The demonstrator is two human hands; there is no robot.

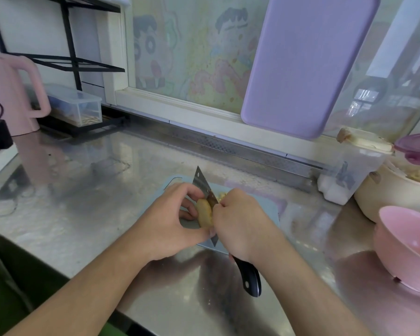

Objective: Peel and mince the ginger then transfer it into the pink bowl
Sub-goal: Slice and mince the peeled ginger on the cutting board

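While the left hand (170, 214) pinched the ginger (205, 212) lengthwise over the board (269, 209), the right hand (240, 221), gripping the knife (205, 187), laid its blade against the ginger's right side.

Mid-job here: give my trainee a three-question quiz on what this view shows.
1. True or false: the right hand holds the knife.
2. The ginger is: A) in the pink bowl; B) in the left hand over the cutting board; C) on the bare counter.
3. Fill in: the pink bowl sits to the person's ____.

Key: 1 true; 2 B; 3 right.
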